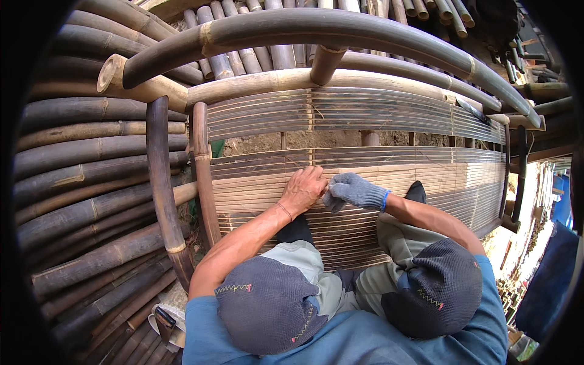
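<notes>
I sit on a bamboo bench whose seat is made of narrow slats (383, 176). My bare left hand (304, 187) is closed, knuckles up and fingers curled down at the slats. Right beside it, almost touching, is my right hand (356, 191) in a grey knit glove with a blue cuff, its fingers bent toward the left fingertips. Whatever lies between the fingers is hidden or too thin to make out. A pale cord binding (311, 155) crosses the slats just beyond the hands.
A curved dark bamboo rail (340, 27) arches across the far side. A dark blade-like tool (473, 112) rests at the bench's far right. Stacked bamboo poles (97, 149) fill the left, where a bamboo post (163, 182) stands close to my elbow. Shorter poles (249, 58) lie behind.
</notes>
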A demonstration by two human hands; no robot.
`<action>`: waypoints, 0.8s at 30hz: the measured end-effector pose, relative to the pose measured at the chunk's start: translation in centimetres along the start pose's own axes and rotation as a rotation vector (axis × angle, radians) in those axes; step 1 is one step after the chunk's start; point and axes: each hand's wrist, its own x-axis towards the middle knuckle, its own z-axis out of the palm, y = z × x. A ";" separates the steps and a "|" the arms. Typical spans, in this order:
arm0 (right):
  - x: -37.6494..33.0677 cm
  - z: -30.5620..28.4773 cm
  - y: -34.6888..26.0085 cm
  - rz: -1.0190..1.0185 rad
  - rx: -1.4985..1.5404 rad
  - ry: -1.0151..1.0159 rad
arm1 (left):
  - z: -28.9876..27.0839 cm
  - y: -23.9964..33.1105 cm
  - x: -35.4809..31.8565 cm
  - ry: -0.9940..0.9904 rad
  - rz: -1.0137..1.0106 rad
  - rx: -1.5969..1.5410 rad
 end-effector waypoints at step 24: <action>-16.7 -12.8 -11.0 0.076 -0.408 0.562 | -2.6 -5.8 1.8 -0.227 -0.004 0.098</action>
